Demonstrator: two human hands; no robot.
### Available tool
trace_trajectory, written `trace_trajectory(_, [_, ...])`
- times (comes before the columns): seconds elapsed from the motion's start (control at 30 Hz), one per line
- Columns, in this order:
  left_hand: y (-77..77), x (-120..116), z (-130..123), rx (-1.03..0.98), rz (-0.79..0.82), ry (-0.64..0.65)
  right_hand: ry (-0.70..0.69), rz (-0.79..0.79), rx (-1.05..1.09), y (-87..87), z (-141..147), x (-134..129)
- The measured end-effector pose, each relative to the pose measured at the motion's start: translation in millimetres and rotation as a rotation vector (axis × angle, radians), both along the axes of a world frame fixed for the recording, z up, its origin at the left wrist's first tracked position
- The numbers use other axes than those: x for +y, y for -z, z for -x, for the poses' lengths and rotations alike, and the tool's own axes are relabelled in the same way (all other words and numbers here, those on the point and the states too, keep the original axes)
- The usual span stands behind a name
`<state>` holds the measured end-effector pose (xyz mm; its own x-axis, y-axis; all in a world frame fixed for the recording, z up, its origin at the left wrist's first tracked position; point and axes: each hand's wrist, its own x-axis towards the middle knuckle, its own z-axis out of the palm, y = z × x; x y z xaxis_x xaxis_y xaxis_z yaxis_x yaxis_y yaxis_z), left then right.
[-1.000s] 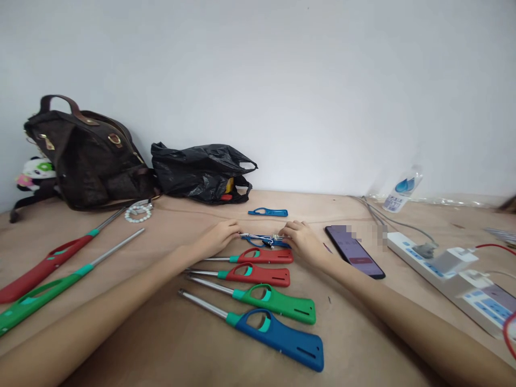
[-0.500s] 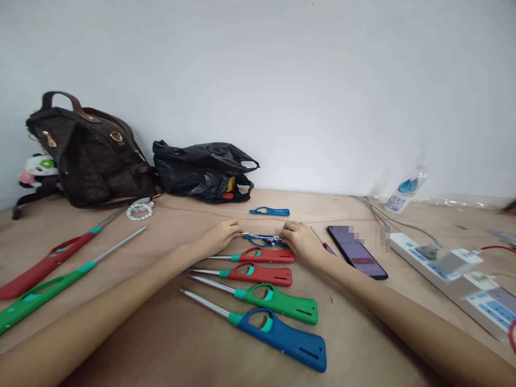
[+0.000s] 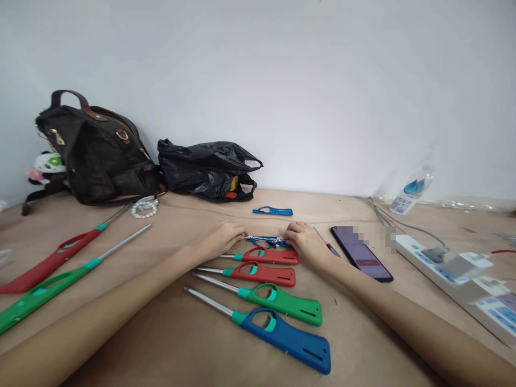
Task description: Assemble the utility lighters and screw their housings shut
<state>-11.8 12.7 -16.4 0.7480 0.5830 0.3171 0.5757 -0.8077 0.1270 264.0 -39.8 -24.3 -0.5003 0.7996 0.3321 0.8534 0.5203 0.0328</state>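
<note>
Between my hands lies an opened blue gas lighter (image 3: 264, 239), its inner metal and wire parts exposed. My left hand (image 3: 226, 237) pinches its left end, and the fingertips of my right hand (image 3: 303, 242) are closed on its right end; small details there are hard to make out. Just behind is a loose blue casing half (image 3: 272, 211). Closer to me, a red lighter (image 3: 266, 255) lies right beside the hands, followed by another red lighter (image 3: 264, 273), a green lighter (image 3: 284, 303) and a whole blue lighter (image 3: 286, 341). A screwdriver (image 3: 331, 249) rests beside my right hand.
To the right are a phone (image 3: 360, 255), a power strip (image 3: 455, 285) with plugs and cables, and a tilted bottle (image 3: 413, 189). A long red lighter (image 3: 56, 260) and long green lighter (image 3: 56, 290) lie left. A backpack (image 3: 100, 156) and black plastic bag (image 3: 201, 166) stand behind.
The whole view has shifted slightly, so things appear a little further right. Both hands stay at the opened blue lighter, with barely any movement of the fingers.
</note>
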Motion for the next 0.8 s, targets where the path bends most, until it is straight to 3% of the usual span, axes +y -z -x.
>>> trace_trajectory(0.8, [-1.3, -4.7, -5.9, 0.251, -0.212, -0.029, 0.001, -0.034, -0.001, -0.4, 2.7, -2.4])
